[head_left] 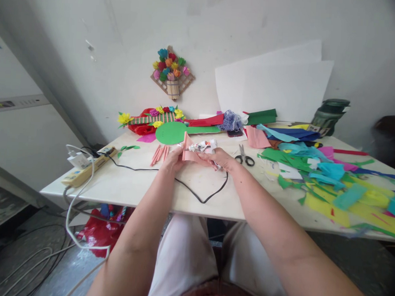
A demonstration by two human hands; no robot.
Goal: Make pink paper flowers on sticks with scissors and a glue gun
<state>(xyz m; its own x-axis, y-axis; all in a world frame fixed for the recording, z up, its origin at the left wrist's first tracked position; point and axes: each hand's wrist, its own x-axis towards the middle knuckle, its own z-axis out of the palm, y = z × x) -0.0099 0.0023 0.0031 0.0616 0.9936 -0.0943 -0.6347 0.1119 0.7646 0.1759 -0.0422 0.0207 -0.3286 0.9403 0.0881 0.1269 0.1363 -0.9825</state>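
Note:
My left hand (pixel 174 158) is closed on a piece of salmon-pink paper (pixel 185 146), which stands partly upright at its fingertips. In my right hand (pixel 220 159) is a white hot glue gun (pixel 204 145), its nozzle pointing left and close to the paper. The fingers partly hide the gun's handle. A black cord loops below both hands. Several thin rolled pink paper sticks (pixel 159 154) lie left of my left hand. Just right of my right hand rest black-handled scissors (pixel 245 157). Behind the hands is a green oval paper-covered board (pixel 170 133) with a long neck.
Coloured paper scraps (pixel 325 172) cover the table's right side. A dark green bottle (pixel 330 116) stands at the back right. On the left edge lies a power strip (pixel 87 166) with plugs and cables. A flower-decorated piece (pixel 156 116) and purple yarn (pixel 232 120) sit near the wall.

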